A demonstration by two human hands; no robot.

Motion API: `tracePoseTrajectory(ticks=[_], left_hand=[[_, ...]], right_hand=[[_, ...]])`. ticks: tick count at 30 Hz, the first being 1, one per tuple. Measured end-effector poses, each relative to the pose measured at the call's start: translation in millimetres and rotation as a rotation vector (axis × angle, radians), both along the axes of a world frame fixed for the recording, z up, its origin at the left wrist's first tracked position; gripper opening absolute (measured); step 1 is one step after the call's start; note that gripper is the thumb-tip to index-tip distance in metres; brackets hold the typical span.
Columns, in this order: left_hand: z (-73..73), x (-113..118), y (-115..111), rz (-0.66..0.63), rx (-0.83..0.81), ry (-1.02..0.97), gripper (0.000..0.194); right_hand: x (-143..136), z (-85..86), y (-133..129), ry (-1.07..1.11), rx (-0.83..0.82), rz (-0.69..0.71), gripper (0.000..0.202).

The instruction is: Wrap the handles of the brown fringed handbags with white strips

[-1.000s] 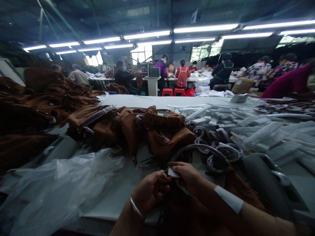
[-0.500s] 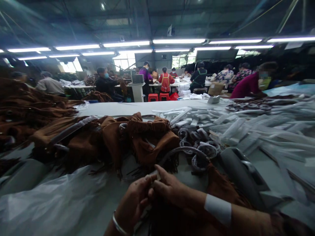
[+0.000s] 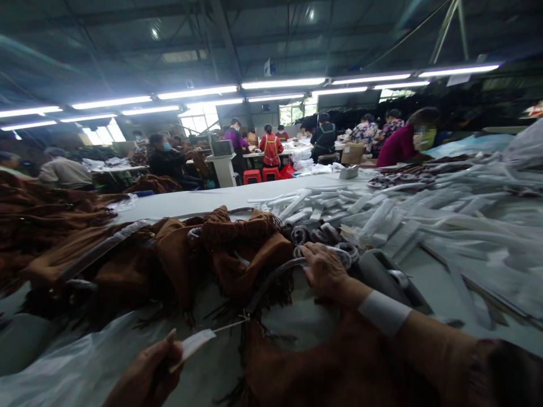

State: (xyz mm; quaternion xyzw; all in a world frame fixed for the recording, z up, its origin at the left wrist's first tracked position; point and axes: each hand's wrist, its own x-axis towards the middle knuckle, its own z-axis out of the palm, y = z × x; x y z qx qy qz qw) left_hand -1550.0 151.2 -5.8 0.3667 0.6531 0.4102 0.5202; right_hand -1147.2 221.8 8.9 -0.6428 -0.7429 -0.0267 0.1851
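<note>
My left hand (image 3: pixel 148 364), low at the left, pinches a white tag (image 3: pixel 195 343) whose string runs taut to the brown fringed bag (image 3: pixel 292 362) in front of me. Farther up and right, my right hand (image 3: pixel 326 271) reaches over the bag's wrapped grey handle (image 3: pixel 275 274), next to the coiled wrapped straps (image 3: pixel 328 233). Its fingers are bent around the handle's upper part; the fingertips are partly hidden. A white band circles the right forearm.
More brown bags (image 3: pixel 233 249) lie across the table (image 3: pixel 195 199) beyond my hands. White wrapped strips (image 3: pixel 314 206) are heaped at the right, near a dark grey object (image 3: pixel 394 277). Clear plastic (image 3: pixel 85 362) covers the lower left. Several people sit or stand farther back.
My hands, together around the small tag before, have parted. The left has drawn the tag down and left, and the right has moved up to the handle. The view has turned right.
</note>
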Motion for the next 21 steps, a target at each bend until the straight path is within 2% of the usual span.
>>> tracePoseTrajectory(ticks=[2,4,6,8,9,10,11,13,15,17,19,21], left_hand=[[-2.0,-14,7,-0.097,-0.051,0.163,0.049],[-2.7,-17,15,-0.248,-0.049,0.507,0.039],[2.3,-4,20,-0.315,0.079,0.917,0.032],[12.7,29,25,-0.289,0.344,1.157,0.031],[18.4,52,29,-0.285,0.506,1.178,0.032],[23.3,78,33,-0.339,0.655,1.113,0.032],[26.6,106,40,-0.466,0.751,1.024,0.03],[26.8,161,57,-0.635,0.856,0.933,0.028],[19.8,205,79,-0.739,0.85,0.963,0.033],[10.7,232,100,-0.772,0.809,1.033,0.047],[5.5,242,116,-0.78,0.783,1.083,0.054],[6.6,239,124,-0.824,0.767,1.099,0.038]], right_hand=[[19,-0.5,9,-0.113,-0.115,-0.056,0.041],[30,-3.7,14,-0.138,-0.182,-0.047,0.025],[34,-6.8,15,-0.135,-0.187,-0.038,0.019],[36,-8.2,12,-0.128,-0.168,-0.043,0.025],[36,-8.6,11,-0.123,-0.156,-0.046,0.029],[36,-8.9,9,-0.119,-0.147,-0.048,0.031],[35,-9.6,8,-0.116,-0.141,-0.051,0.03],[34,-12.2,6,-0.117,-0.146,-0.053,0.026],[31,-15.9,5,-0.127,-0.158,-0.037,0.025],[29,-18.2,2,-0.137,-0.158,0.002,0.02],[31,-16.2,-3,-0.144,-0.131,0.053,0.021],[39,-8.0,-10,-0.126,-0.097,0.126,0.021]])
